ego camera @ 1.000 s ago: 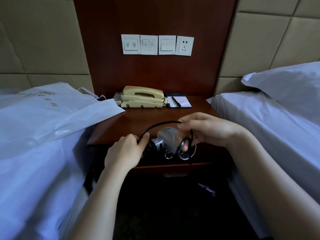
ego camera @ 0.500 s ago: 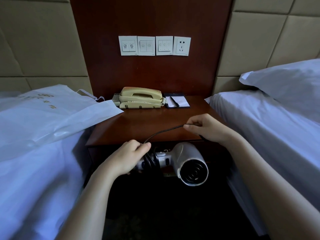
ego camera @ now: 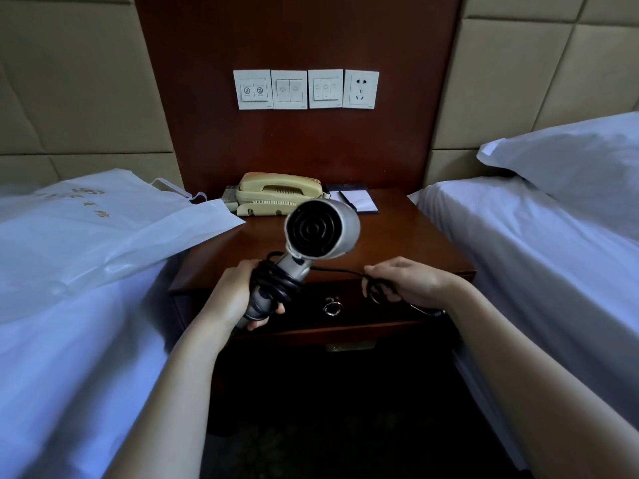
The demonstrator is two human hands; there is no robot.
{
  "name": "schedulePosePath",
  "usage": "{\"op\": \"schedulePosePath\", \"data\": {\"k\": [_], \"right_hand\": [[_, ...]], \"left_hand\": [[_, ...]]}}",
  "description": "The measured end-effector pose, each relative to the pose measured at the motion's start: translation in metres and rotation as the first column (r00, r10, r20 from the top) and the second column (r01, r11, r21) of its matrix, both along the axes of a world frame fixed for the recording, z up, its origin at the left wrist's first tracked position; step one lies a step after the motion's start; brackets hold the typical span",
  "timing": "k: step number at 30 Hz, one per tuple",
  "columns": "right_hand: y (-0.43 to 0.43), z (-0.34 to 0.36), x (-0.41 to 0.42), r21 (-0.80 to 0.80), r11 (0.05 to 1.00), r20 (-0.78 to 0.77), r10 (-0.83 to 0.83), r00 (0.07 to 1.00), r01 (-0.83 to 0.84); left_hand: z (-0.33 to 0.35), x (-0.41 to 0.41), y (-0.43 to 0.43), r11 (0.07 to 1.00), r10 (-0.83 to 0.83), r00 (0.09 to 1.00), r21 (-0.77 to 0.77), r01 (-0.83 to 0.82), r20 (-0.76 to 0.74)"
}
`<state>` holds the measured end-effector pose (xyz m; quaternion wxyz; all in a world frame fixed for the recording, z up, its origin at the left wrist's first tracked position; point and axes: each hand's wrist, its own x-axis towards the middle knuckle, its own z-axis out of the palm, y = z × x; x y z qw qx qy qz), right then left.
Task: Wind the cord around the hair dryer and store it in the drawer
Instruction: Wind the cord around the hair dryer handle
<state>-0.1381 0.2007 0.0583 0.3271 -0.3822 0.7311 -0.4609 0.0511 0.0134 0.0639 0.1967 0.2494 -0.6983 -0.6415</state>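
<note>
From my remote seat I see a dark wooden nightstand [ego camera: 397,243] with a bed [ego camera: 69,340] at its nine o'clock and a second bed [ego camera: 536,254] at its three o'clock. A wood wall panel [ego camera: 297,143] rises behind it at twelve o'clock and carries a row of switch plates [ego camera: 306,89]. At the back of the top sits a cream telephone [ego camera: 278,197], with a notepad [ego camera: 356,201] just beside it at its three o'clock. A white plastic bag [ego camera: 103,229] lies on the nine o'clock bed, one corner lapping onto the nightstand. A pillow [ego camera: 570,160] rests on the other bed. Mid-view, the silver hair dryer [ego camera: 332,233] is held up over the nightstand's front edge, its grille facing me. The left hand [ego camera: 235,295] grips the handle, where several turns of black cord [ego camera: 276,281] are wrapped. The cord runs toward three o'clock into the right hand [ego camera: 411,283], whose curled fingers pinch it above a hanging loop. The drawer [ego camera: 345,319] sits closed below, its ring pull [ego camera: 332,307] at the dryer's six o'clock.
</note>
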Motion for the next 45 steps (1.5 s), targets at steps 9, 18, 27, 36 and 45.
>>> {"op": "schedulePosePath", "data": {"k": [9, 18, 27, 36, 45], "right_hand": [[-0.008, 0.011, 0.022, 0.181, 0.980, -0.032, 0.096, 0.995, -0.089], [-0.007, 0.039, 0.053, 0.323, 0.929, -0.393, 0.305, 0.868, -0.180], [-0.008, 0.059, 0.071, 0.100, 0.993, -0.765, 0.120, 0.633, -0.068], [-0.015, 0.073, 0.092, -0.229, 0.959, -0.956, -0.189, 0.225, -0.169], [-0.018, 0.083, 0.089, -0.395, 0.902, -0.912, -0.364, 0.188, -0.174]], "left_hand": [[-0.005, -0.001, -0.006, 0.963, 0.248, 0.966, 0.125, -0.238, -0.068], [-0.012, 0.004, -0.026, 0.885, 0.390, 0.917, 0.309, -0.348, -0.083], [-0.014, 0.013, -0.030, 0.865, 0.433, 0.895, 0.328, -0.380, -0.105], [-0.020, 0.010, -0.027, 0.874, 0.469, 0.880, -0.104, -0.475, -0.077], [-0.008, 0.011, -0.012, 0.749, 0.310, 0.905, -0.661, -0.045, 0.290]]}}
